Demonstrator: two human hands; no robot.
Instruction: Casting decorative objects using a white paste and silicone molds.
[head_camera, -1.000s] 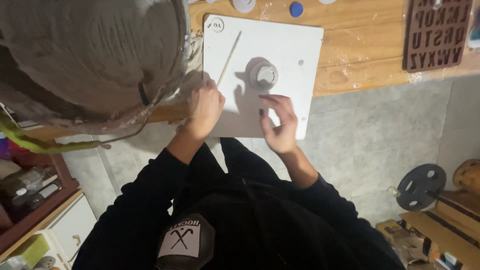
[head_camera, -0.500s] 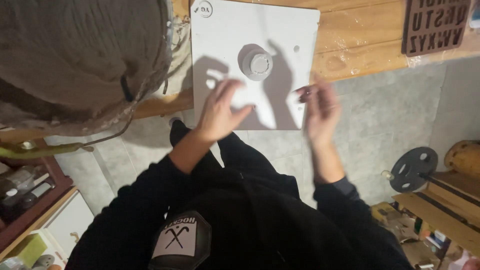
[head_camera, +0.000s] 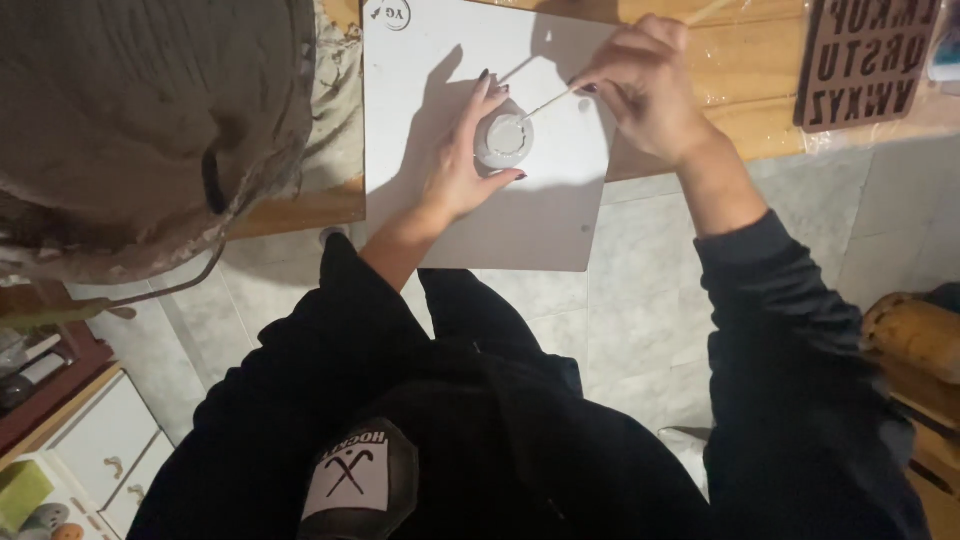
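Our left hand (head_camera: 455, 165) cups the clay disc (head_camera: 503, 140) open-fingered, steadying it mid-board (head_camera: 520, 225) — so our right hand (head_camera: 645, 85), pinching the stick (head_camera: 548, 103), can work its edge.

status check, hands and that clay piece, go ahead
Left hand cupping round clay piece on white board. Right hand pinching thin wooden stick, tip at piece's rim. Nothing in the way.
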